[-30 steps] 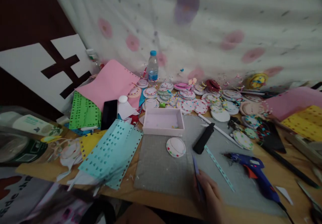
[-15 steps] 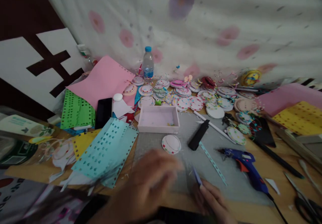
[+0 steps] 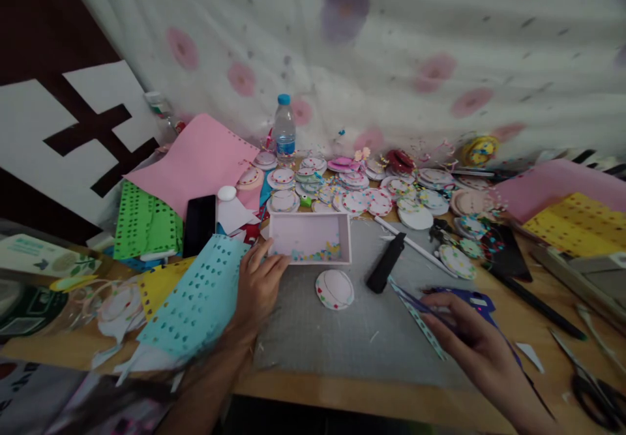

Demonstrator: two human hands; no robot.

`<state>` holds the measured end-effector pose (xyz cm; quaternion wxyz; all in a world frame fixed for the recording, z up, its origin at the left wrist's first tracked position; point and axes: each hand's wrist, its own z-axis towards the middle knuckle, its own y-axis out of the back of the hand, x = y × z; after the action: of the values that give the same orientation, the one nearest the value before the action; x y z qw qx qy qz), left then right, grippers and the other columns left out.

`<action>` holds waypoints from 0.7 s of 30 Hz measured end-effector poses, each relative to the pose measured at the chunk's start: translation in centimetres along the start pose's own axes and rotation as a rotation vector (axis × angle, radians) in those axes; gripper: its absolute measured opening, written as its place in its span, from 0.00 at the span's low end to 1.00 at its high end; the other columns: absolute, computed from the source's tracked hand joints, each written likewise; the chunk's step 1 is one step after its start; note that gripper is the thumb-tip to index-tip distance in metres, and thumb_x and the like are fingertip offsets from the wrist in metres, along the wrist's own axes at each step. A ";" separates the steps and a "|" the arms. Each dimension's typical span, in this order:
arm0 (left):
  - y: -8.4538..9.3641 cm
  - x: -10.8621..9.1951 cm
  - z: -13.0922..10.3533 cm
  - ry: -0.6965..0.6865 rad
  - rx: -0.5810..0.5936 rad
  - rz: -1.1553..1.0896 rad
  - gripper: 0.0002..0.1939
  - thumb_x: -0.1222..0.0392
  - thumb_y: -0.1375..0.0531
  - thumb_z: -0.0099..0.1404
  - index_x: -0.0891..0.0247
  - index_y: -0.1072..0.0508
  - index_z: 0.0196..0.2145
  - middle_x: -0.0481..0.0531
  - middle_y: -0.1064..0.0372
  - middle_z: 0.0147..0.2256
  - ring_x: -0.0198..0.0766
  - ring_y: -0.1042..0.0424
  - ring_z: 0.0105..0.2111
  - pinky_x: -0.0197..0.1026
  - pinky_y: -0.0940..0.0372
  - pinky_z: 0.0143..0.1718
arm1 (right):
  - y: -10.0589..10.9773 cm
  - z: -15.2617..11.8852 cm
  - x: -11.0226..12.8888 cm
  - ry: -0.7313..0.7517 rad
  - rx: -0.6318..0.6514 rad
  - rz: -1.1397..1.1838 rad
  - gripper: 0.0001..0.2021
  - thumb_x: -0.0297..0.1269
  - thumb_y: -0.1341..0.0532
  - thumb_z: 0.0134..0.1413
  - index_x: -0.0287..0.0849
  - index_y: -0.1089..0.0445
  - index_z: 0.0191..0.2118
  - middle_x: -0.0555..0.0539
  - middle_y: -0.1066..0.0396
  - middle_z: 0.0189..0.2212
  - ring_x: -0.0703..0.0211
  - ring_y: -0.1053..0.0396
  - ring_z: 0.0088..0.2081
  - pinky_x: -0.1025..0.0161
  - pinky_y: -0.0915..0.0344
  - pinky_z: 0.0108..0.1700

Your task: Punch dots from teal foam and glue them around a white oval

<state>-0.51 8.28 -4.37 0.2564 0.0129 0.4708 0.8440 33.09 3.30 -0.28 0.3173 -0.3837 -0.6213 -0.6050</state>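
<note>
My left hand (image 3: 259,282) grips the front left corner of a shallow white box (image 3: 345,239); its fingers bend over the wall. Small coloured pieces (image 3: 325,252) lie along the box's front inside wall. My right hand (image 3: 469,340) is closed on slim purple-blue tweezers (image 3: 413,301), which point left above a pale blue strip of punched paper (image 3: 425,330). Between the hands, a white paper disc (image 3: 335,289) with coloured dots along its edge lies on the grey mat (image 3: 313,344). A black cutter-like tool (image 3: 386,262) rests right of the box.
Behind the box lie many decorated paper discs (image 3: 355,201) and a water bottle (image 3: 284,128). At left are punched blue sheets (image 3: 195,298) and a black phone (image 3: 200,225). A blue glue gun (image 3: 484,301) sits partly behind my right hand; scissors (image 3: 584,383) lie far right.
My left hand has moved forward to the box, which now shows more coloured pieces at its front. My right hand has moved right and forward with the tweezers.
</note>
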 end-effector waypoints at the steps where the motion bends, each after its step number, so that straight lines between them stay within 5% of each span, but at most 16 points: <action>1: -0.1 0.0 0.0 -0.002 -0.010 -0.011 0.18 0.72 0.49 0.65 0.58 0.25 0.44 0.52 0.23 0.39 0.48 0.36 0.56 0.56 0.42 0.53 | 0.0 0.7 0.6 0.051 -0.003 -0.025 0.14 0.49 0.36 0.46 0.45 0.27 0.35 0.46 0.28 0.26 0.57 0.33 0.25 0.65 0.38 0.22; 3: -0.2 0.1 -0.1 0.000 -0.018 -0.025 0.19 0.73 0.49 0.65 0.57 0.25 0.45 0.52 0.23 0.39 0.48 0.37 0.56 0.55 0.41 0.53 | -0.2 2.1 1.9 0.150 0.006 -0.062 0.14 0.49 0.36 0.47 0.44 0.26 0.34 0.45 0.26 0.30 0.54 0.30 0.29 0.64 0.35 0.27; 10: -0.8 0.4 -0.2 0.006 -0.027 -0.050 0.18 0.74 0.48 0.63 0.59 0.26 0.45 0.51 0.23 0.39 0.48 0.37 0.56 0.53 0.42 0.52 | -1.8 5.4 6.1 0.344 0.136 -0.244 0.14 0.46 0.41 0.53 0.42 0.28 0.40 0.48 0.28 0.23 0.61 0.36 0.22 0.65 0.41 0.24; 21: -0.7 -0.2 0.1 0.012 -0.083 -0.085 0.13 0.70 0.44 0.60 0.60 0.25 0.41 0.51 0.23 0.37 0.48 0.34 0.54 0.52 0.42 0.51 | -3.6 7.3 7.9 0.538 0.239 -0.530 0.13 0.42 0.45 0.58 0.42 0.29 0.42 0.50 0.30 0.22 0.63 0.35 0.22 0.67 0.43 0.26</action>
<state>0.03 8.60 -4.83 0.2897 -0.0229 0.4370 0.8512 26.59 11.37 4.17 0.3441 0.0020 -0.6594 -0.6685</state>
